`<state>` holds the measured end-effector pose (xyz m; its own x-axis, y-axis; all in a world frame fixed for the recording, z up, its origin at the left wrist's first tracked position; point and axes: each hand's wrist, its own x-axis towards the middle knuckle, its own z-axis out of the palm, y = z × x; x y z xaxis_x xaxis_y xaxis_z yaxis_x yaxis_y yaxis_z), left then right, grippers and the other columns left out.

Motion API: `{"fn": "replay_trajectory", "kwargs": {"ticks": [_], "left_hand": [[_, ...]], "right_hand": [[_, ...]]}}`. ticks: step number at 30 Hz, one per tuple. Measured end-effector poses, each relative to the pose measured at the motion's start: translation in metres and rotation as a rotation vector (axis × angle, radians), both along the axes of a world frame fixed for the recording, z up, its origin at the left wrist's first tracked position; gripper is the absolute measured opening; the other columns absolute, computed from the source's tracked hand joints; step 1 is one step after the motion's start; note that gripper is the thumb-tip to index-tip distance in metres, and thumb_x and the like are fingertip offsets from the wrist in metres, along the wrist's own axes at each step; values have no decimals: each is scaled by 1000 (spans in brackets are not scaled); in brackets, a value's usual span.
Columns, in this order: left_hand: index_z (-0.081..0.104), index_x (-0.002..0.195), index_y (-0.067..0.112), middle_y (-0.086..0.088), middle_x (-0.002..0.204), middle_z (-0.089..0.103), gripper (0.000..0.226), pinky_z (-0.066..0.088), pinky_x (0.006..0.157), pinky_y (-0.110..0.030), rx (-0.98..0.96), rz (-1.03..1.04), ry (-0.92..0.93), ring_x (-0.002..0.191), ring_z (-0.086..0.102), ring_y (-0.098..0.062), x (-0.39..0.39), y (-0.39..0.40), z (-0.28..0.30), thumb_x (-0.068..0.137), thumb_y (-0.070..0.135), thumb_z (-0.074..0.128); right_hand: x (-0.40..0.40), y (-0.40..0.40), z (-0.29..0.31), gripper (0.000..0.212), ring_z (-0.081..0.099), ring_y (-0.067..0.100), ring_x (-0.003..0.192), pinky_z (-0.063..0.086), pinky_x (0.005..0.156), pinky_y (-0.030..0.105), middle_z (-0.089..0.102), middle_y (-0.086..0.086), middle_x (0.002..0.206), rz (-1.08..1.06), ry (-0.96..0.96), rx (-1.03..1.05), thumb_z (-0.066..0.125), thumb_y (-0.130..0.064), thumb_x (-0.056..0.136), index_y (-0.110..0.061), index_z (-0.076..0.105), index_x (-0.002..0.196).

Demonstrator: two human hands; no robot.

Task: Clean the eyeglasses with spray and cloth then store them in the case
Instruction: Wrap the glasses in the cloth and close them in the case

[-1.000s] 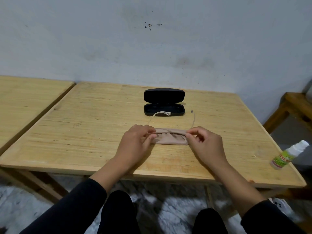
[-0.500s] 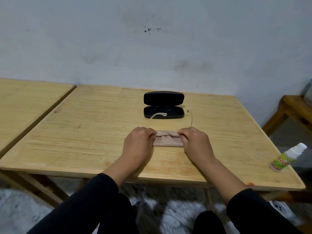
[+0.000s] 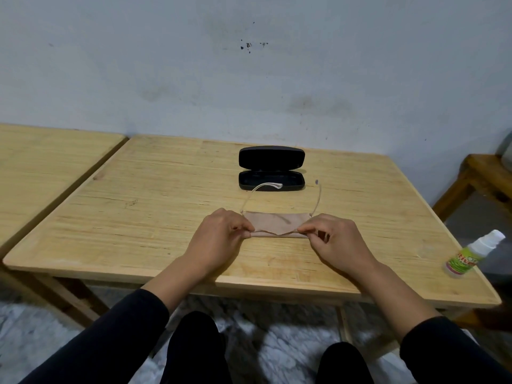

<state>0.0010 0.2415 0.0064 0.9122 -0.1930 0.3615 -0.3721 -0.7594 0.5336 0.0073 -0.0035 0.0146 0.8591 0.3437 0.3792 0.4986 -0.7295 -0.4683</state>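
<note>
Your left hand (image 3: 219, 236) and right hand (image 3: 336, 239) pinch the soft cloth (image 3: 277, 224) over light, fragile eyeglasses (image 3: 318, 196) near the case (image 3: 271, 176); hold the frame ends.

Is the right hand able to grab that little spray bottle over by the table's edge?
Probably yes. The white-capped spray bottle with a green label lies alone on the wooden table, right of the right hand, with nothing between them. But that hand is pinching the beige cloth, so it must let go first.
</note>
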Motion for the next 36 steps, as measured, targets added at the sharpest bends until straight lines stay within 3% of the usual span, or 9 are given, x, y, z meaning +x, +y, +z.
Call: {"fn": "replay_trajectory", "kwargs": {"ticks": [3,5,7,11,15,20,26,31,36], "left_hand": [[73,85,24,8,90,71,11,47,85,-30,-3,2,29,92,56,-9,0,3,0,75,26,73],[71,84,25,8,89,70,10,45,81,-21,-32,55,16,88,56,-7,1,4,3,76,31,71],[69,89,23,9,86,66,12,38,70,-6,-100,150,-11,76,55,-1,2,3,6,79,30,69],[65,104,22,13,83,59,20,36,62,-4,-265,274,25,69,52,7,5,-2,10,84,23,65],[68,99,24,12,87,66,15,37,70,-8,-356,286,56,77,56,5,13,-7,9,86,21,63],[69,89,27,13,86,68,12,38,67,2,-416,251,105,83,58,7,20,-9,8,86,18,62],[72,88,27,21,86,67,14,37,73,3,-451,204,109,83,56,17,25,-6,8,85,17,63],[73,93,23,10,94,72,17,43,81,-4,-545,125,114,91,62,5,28,-6,10,85,13,62],[73,96,23,8,96,71,15,42,80,-5,-342,56,185,90,59,3,28,-12,9,84,19,65]], "right_hand": [[-2,-3,-2,22,56,-9,71,40,67,0,71,-5,87,-13,-11,38,68,-3,77,-18,75,92],[-3,-4,-4,16,59,-3,70,42,65,2,70,-3,85,-68,-20,83,70,-7,77,-16,75,89],[-3,-4,-4,14,58,1,70,43,65,3,70,-2,85,-185,-26,169,70,-8,78,-15,74,89],[3,-3,-3,21,55,-4,77,41,63,1,67,-6,95,-373,99,369,66,-15,84,-17,70,104],[10,1,-3,23,55,-6,81,38,64,2,66,-10,97,-360,188,450,65,-19,86,-21,69,108],[23,4,-1,17,62,1,89,46,69,9,70,-10,93,-292,279,553,66,-16,84,-22,72,99],[31,7,-1,11,59,-3,77,42,66,2,69,-12,84,-217,301,465,70,-13,80,-20,74,87],[34,5,-3,11,59,-10,73,43,67,2,69,-12,81,-192,318,412,72,-12,79,-20,75,86],[35,3,-1,12,60,-10,76,43,64,1,69,-13,85,-208,367,396,70,-16,80,-20,75,91]]}}
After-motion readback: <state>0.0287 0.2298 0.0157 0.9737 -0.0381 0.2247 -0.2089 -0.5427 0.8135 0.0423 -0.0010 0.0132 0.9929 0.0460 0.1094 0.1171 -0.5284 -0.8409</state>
